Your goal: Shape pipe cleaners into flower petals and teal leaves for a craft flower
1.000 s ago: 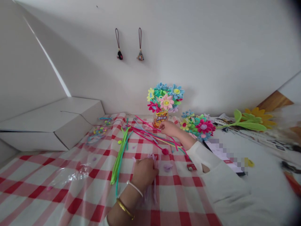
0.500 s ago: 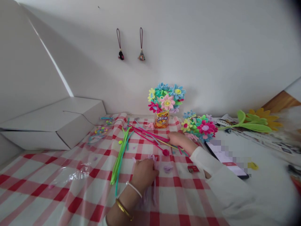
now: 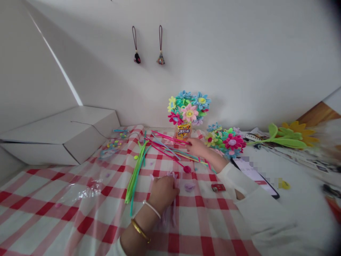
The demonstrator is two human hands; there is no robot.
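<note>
My left hand (image 3: 162,193) rests closed on a bunch of pale lilac pipe cleaners (image 3: 172,209) on the red-checked cloth (image 3: 53,213). My right hand (image 3: 198,147) reaches across to a spread of pink, blue and yellow pipe cleaners (image 3: 170,149), its fingers curled on them near the orange can. A pink pompom (image 3: 187,169) lies between the hands. Green and teal pipe cleaners (image 3: 136,172) lie to the left of my left hand.
An orange can (image 3: 183,132) with pipe-cleaner flowers (image 3: 188,106) stands at the back. A flower bunch (image 3: 226,142), a phone (image 3: 255,176), a felt sunflower (image 3: 290,137), a small red object (image 3: 217,187), a white box (image 3: 61,137) and a clear plastic wrapper (image 3: 80,193) surround them.
My right hand drew back toward me over the coloured pipe cleaners, then moved out again toward the can. My left hand has stayed on the lilac bunch.
</note>
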